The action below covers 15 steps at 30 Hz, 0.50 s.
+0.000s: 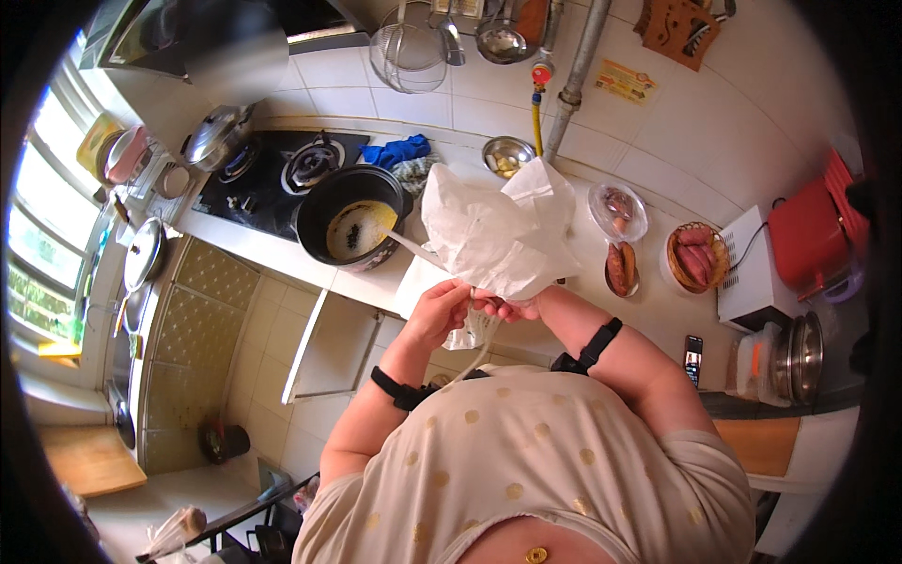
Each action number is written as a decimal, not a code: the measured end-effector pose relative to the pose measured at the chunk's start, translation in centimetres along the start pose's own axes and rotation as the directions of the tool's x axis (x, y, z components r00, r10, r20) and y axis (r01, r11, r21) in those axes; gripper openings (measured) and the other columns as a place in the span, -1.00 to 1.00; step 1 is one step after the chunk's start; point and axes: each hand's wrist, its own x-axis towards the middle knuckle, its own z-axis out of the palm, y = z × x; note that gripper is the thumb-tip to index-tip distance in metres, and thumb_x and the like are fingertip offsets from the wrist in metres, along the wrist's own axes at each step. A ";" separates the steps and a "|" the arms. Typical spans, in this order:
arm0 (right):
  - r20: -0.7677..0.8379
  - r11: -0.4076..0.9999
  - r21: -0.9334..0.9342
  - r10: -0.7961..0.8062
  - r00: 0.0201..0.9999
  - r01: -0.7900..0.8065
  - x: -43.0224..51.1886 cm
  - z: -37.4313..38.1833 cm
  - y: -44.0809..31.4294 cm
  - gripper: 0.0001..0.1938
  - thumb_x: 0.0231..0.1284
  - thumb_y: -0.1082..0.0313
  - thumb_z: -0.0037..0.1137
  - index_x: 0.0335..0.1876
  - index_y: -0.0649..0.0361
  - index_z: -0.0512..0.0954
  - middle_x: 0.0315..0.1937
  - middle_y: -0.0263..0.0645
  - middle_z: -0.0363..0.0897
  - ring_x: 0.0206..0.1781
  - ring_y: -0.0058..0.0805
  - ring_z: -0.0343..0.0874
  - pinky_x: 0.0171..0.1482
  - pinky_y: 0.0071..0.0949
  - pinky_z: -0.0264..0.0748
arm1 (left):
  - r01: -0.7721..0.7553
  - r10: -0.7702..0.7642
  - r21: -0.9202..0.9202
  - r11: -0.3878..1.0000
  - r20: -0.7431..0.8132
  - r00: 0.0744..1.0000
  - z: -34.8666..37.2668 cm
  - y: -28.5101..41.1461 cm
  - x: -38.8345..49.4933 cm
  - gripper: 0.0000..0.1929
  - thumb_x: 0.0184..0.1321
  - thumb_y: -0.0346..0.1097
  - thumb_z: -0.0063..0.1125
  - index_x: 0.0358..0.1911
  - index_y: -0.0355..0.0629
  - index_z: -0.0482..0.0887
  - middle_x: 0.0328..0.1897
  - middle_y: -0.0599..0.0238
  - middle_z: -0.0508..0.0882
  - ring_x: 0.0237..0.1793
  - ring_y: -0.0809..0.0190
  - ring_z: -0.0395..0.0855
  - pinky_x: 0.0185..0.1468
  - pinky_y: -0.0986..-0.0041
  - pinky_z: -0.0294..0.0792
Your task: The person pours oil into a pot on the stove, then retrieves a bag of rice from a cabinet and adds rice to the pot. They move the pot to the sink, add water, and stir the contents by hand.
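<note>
A crumpled white bag [486,225] stands up from my two hands over the counter, its gathered neck between them. My left hand [442,310] pinches a pale cord [481,356] at the neck, and the cord's tail hangs toward my shirt. My right hand [520,308] grips the neck from the other side, its fingers partly hidden under the bag. A narrow white strip of the bag reaches left toward a black pot [310,233]. Inside the pot lie white, yellow and black grains [363,229] in separate patches.
Left of the pot is a black gas hob [268,190] with a lidded steel pot [222,137]. Behind the bag stands a steel bowl [507,151]. Rightward are a basket of sweet potatoes [694,257], a covered bowl [617,211] and a phone [693,356]. An open cabinet door [331,345] juts out below.
</note>
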 end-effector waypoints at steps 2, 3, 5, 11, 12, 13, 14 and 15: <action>-0.035 0.995 0.088 -0.035 0.999 0.038 -0.5 0.1 0.1 -0.77 0.21 0.03 0.14 -0.38 0.00 0.56 -0.60 -0.53 0.50 -0.64 -0.78 0.38 -0.61 -0.74 0.31 | 0.046 -0.046 -0.018 0.999 0.012 0.999 -0.2 0.0 0.0 -0.88 0.32 -0.25 0.06 -0.29 -0.10 0.59 -0.45 0.52 0.53 -0.54 0.53 0.36 -0.49 0.69 0.19; -0.049 0.989 0.132 -0.053 0.997 0.059 -0.6 0.2 0.1 -0.78 0.20 0.04 0.15 -0.36 0.00 0.55 -0.59 -0.52 0.50 -0.62 -0.74 0.40 -0.60 -0.71 0.30 | 0.009 -0.009 -0.008 1.000 0.030 1.000 -0.3 0.0 0.0 -0.89 0.31 -0.25 0.08 -0.29 -0.09 0.59 -0.45 0.53 0.52 -0.52 0.53 0.37 -0.47 0.70 0.19; -0.004 0.971 0.225 -0.085 0.996 0.084 -0.9 0.0 0.3 -0.80 0.17 0.10 0.21 -0.34 0.03 0.54 -0.55 -0.48 0.53 -0.57 -0.72 0.45 -0.58 -0.73 0.34 | 0.057 -0.060 0.060 0.997 0.047 0.997 -0.4 0.0 0.0 -0.89 0.31 -0.24 0.09 -0.29 -0.07 0.60 -0.45 0.55 0.52 -0.49 0.54 0.37 -0.45 0.70 0.20; 0.100 0.956 0.260 -0.165 0.981 0.135 -0.1 -0.2 0.7 -0.84 0.19 0.17 0.20 -0.35 0.06 0.54 -0.53 -0.48 0.54 -0.54 -0.73 0.46 -0.58 -0.76 0.33 | 0.029 -0.035 0.043 0.999 0.141 0.989 -0.9 0.0 -0.1 -0.88 0.31 -0.21 0.11 -0.27 -0.06 0.60 -0.42 0.56 0.55 -0.45 0.54 0.39 -0.41 0.70 0.22; 0.102 0.956 0.261 -0.164 0.981 0.132 0.0 -0.2 0.8 -0.83 0.19 0.17 0.20 -0.35 0.06 0.54 -0.53 -0.49 0.53 -0.54 -0.74 0.46 -0.58 -0.76 0.32 | 0.000 -0.002 0.014 1.000 0.147 0.989 -1.0 0.0 -0.1 -0.89 0.31 -0.22 0.11 -0.25 -0.07 0.60 -0.39 0.54 0.56 -0.44 0.54 0.40 -0.40 0.69 0.23; 0.105 0.957 0.264 -0.151 0.983 0.119 0.1 -0.3 0.9 -0.83 0.19 0.17 0.19 -0.35 0.07 0.54 -0.53 -0.50 0.53 -0.54 -0.74 0.45 -0.58 -0.77 0.32 | -0.008 0.010 -0.012 1.000 0.163 0.986 -1.1 -0.1 -0.1 -0.89 0.30 -0.25 0.11 -0.21 -0.09 0.59 -0.35 0.50 0.60 -0.43 0.53 0.42 -0.39 0.69 0.25; 0.111 0.959 0.258 -0.154 0.982 0.121 0.2 -0.3 0.9 -0.83 0.19 0.17 0.18 -0.35 0.08 0.54 -0.54 -0.50 0.52 -0.55 -0.75 0.44 -0.58 -0.77 0.31 | 0.004 0.001 -0.025 1.000 0.186 0.983 -1.1 -0.2 -0.2 -0.89 0.29 -0.27 0.11 -0.21 -0.10 0.59 -0.34 0.48 0.61 -0.42 0.52 0.43 -0.39 0.68 0.26; 0.115 0.960 0.256 -0.147 0.982 0.113 0.3 -0.4 1.0 -0.83 0.20 0.17 0.18 -0.35 0.08 0.55 -0.54 -0.51 0.51 -0.55 -0.76 0.44 -0.58 -0.77 0.31 | -0.016 0.019 -0.024 1.000 0.130 0.991 -1.1 -0.3 -0.3 -0.89 0.29 -0.29 0.11 -0.21 -0.11 0.58 -0.33 0.47 0.62 -0.42 0.51 0.44 -0.39 0.68 0.27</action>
